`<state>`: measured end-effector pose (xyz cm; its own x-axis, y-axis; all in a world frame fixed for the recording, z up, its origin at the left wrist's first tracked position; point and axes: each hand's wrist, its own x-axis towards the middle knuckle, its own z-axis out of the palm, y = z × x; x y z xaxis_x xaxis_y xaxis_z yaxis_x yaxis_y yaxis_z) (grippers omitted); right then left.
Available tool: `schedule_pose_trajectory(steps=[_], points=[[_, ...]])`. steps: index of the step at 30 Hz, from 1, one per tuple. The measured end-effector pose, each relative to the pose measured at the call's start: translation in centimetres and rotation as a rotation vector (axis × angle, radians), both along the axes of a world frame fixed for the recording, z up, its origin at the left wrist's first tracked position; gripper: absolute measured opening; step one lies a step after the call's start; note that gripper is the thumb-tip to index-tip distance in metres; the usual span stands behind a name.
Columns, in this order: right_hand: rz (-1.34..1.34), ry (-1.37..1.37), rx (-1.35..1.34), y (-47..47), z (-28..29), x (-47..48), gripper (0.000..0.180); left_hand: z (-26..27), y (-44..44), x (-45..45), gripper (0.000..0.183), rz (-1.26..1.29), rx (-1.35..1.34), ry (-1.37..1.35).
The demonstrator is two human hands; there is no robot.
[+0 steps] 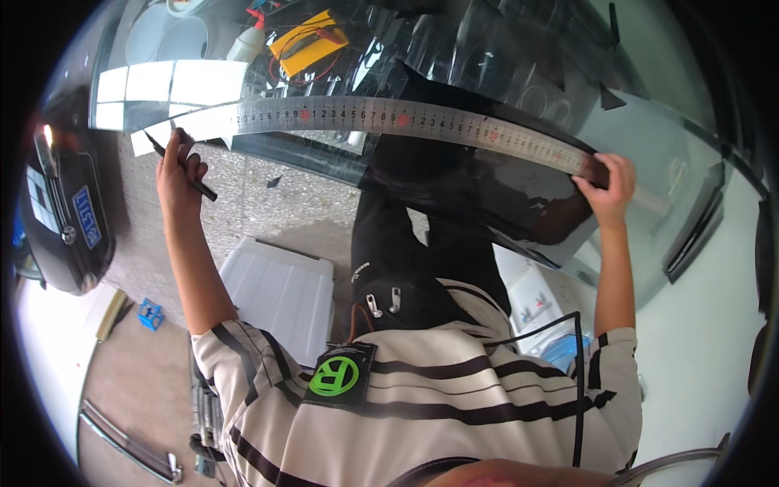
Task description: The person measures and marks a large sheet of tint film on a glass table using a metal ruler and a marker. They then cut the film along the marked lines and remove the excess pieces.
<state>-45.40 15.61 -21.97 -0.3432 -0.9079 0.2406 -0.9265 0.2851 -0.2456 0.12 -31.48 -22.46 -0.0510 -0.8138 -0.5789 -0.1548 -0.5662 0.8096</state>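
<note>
A long steel ruler (pixel 353 115) stretches across a glass tabletop (pixel 401 73) and appears bowed by the lens. Its right end is gripped in my right hand (pixel 610 185), thumb below and fingers above. Over at the left end, my left hand (pixel 181 167) holds a slim black tool (pixel 207 190), a pen or a knife, slanted between the fingers. The fingertips of that hand meet the ruler's lower edge, where glare hides the detail. Under the ruler's right half lies glossy dark film (pixel 517 201), reaching the near table edge.
A white bottle with a red nozzle (pixel 248 42) and a yellow piece with a red cord (pixel 308 42) are at the back left. A black car (pixel 64 201) stands left. Near my legs are a grey-white box (pixel 280 298) and a water dispenser (pixel 535 298).
</note>
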Motion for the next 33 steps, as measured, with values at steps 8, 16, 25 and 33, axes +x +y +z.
schedule_pose_trajectory(steps=[8,16,25,33], points=[[-0.116,-0.082,-0.035,0.5,-0.5,0.7,0.043,1.8,-3.0,-0.1,0.034,-0.324,-0.151,-0.462],[-0.098,-0.375,-0.136,-3.4,3.3,6.6,0.056,4.5,11.3,-9.4,0.008,-0.845,-0.489,0.059],[-0.083,-1.472,-0.415,-10.3,5.2,13.9,0.054,7.0,21.2,-19.7,0.039,-1.402,-0.710,0.111],[-0.295,-0.074,-0.004,-6.1,2.6,6.1,0.038,-0.5,10.6,-15.9,0.051,-1.161,-1.339,-0.338]])
